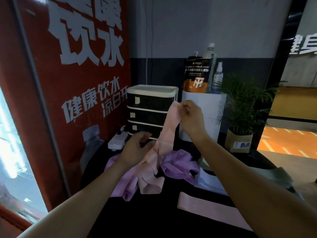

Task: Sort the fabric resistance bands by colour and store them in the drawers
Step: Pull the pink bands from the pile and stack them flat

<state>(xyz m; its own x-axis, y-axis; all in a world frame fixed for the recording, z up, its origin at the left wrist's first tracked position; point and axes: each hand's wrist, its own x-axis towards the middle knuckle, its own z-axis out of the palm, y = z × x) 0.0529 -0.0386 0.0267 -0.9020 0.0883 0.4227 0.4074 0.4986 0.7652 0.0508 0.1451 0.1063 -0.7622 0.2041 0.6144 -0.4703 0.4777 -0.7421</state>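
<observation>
A pale pink fabric band (169, 127) hangs stretched in front of me. My right hand (192, 115) pinches its top end, and my left hand (137, 146) grips it lower down, just above a heap of bands on the black table (154, 217). The heap holds more pink bands (151, 184) and purple bands (178, 162). Another pink band (211, 210) lies flat to the right, partly under my right forearm. Behind the heap stands a small white-framed drawer unit (151, 109) with three dark drawers, all closed.
A white power strip (118, 140) lies left of the drawers. A white cylinder (209, 114) carries a supplement pouch and bottles. A potted plant (240, 121) stands at the right. A clear stand (207, 177) sits near the purple bands. A red poster fills the left.
</observation>
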